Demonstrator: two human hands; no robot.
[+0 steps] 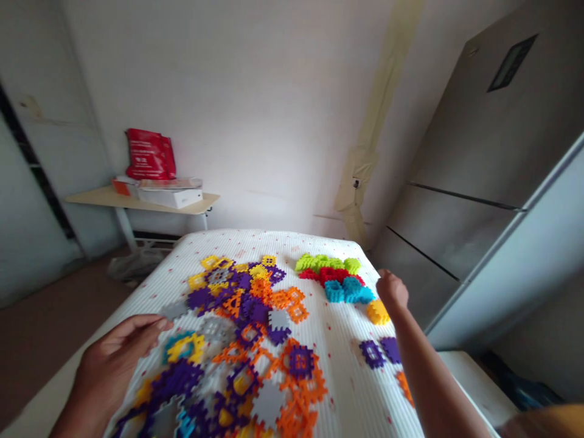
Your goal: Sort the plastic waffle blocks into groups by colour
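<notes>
My left hand [112, 359] is at the lower left, thumb and forefinger pinched together at the edge of a blurred grey interlocking tile [174, 309]. Just beside it lies a yellow toothed ring piece [186, 347] over a teal one. A loose heap of purple, orange, yellow and grey tiles spreads across the middle, with a purple tile [301, 362] near its right side. My right hand [393, 289] is closed at the bed's right edge, next to a yellow-orange stack of pieces [378, 312]. Whatever its fingers hold is hidden.
Lime-green [326, 263], red [332, 275] and blue pieces [351, 290] sit in rows at the far right of the white spotted sheet [337, 377]. Two purple tiles [372, 354] lie near my right forearm. A side table [95, 196] and grey fridge [456, 182] stand beyond.
</notes>
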